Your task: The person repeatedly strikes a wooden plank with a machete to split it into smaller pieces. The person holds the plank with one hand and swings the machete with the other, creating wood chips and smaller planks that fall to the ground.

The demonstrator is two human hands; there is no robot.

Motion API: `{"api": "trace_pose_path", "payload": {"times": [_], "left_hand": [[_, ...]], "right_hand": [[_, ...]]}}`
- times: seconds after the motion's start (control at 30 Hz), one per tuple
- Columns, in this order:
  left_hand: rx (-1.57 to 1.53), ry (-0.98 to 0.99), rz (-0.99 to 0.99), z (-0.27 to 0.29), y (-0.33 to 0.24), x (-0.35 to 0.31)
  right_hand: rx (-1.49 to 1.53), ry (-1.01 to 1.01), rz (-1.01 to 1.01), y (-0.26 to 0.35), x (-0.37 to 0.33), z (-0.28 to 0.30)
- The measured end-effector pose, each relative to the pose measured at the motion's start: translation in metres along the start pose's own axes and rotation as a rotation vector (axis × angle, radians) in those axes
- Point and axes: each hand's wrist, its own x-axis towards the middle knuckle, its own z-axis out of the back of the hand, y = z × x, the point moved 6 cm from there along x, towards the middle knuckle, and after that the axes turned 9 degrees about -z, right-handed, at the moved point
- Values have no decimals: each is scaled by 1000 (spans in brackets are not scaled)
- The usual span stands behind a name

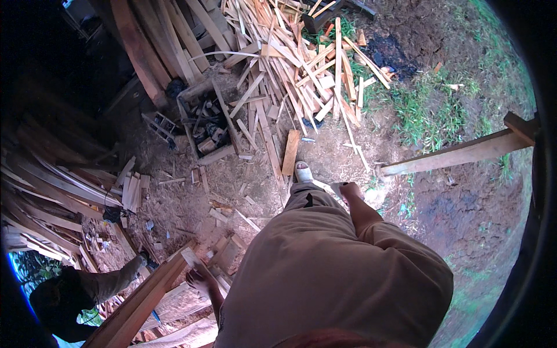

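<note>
My left hand [201, 281] hangs low beside the end of a light wooden board [190, 256]. Its fingers look loosely apart, and no grip on the board shows. On the other side of my body, my right hand [349, 190] is closed, its fingers curled beside a small pale thing [336, 188] that I cannot make out. One foot in a pale sandal [303, 173] stands forward, next to a short flat board [291, 152] lying on the ground. My brown clothing covers much of the ground below.
A heap of thin wood offcuts [290, 64] spreads ahead. A wooden box of dark items [206, 124] stands left of it. Long planks [52, 180] are stacked at the left. A slanted beam [458, 153] crosses at right. At lower left, another person's sleeve [110, 281] reaches toward thick timber [145, 296].
</note>
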Motion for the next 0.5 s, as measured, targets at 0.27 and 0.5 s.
{"api": "trace_pose_path", "payload": {"times": [0.27,0.5], "left_hand": [[-27,-18,47,7,-3,-1],[-57,-38,94,5,-1,-1]], "right_hand": [[82,-26,-34,3,-3,3],[-24,-7,-92,-16,-2,-10]]}}
